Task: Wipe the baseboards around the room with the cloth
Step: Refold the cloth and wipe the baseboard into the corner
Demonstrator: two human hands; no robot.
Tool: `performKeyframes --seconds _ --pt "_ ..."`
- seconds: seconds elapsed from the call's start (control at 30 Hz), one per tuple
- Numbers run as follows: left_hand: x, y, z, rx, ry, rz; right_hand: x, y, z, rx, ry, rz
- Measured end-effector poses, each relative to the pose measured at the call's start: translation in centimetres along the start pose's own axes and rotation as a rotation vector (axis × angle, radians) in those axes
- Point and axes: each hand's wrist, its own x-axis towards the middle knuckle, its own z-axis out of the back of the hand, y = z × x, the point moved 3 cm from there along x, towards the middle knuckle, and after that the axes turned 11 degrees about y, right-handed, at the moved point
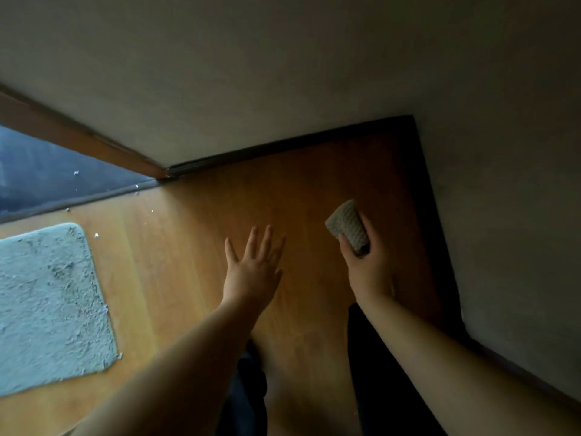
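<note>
A dark baseboard (pixel 283 144) runs along the foot of the far wall to the room's corner, and another dark strip (pixel 430 215) follows the right wall toward me. My right hand (pixel 367 262) grips a folded, ribbed beige cloth (pixel 347 223) above the wooden floor, left of the right baseboard and apart from it. My left hand (pixel 251 269) is stretched out with its fingers spread, over the floor, holding nothing.
A shaggy grey mat (pixel 47 306) lies on the wooden floor (pixel 195 234) at the left. Beyond a wooden door frame (pixel 78 136) is a darker blue floor (pixel 47 171). Small white crumbs are scattered near the threshold. My dark-clothed legs (pixel 371 372) show below.
</note>
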Motion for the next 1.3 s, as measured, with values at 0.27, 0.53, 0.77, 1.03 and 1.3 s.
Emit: performKeyframes --seconds 0.27,0.53,0.77,1.03,1.3 --pt "-3.4 -3.1 3.9 -0.229 0.094 -0.031 -5.3 1.9 4.6 -0.02 -0.19 0.008" --pt "-1.8 -5.4 5.6 -0.019 0.041 -0.129 -8.2 -1.8 8.7 -0.024 -0.404 -0.149" --pt "0.0 -13.4 7.1 0.354 0.011 -0.442 -9.9 -4.8 15.0 0.063 -0.492 -0.171" --pt "-1.1 -19.2 12.8 0.409 0.008 -0.495 -11.3 -4.5 18.6 0.226 -0.504 -0.239" --pt "-1.8 -19.3 15.7 0.465 -0.145 -0.542 -10.3 -3.2 16.9 0.261 -0.553 -0.295"
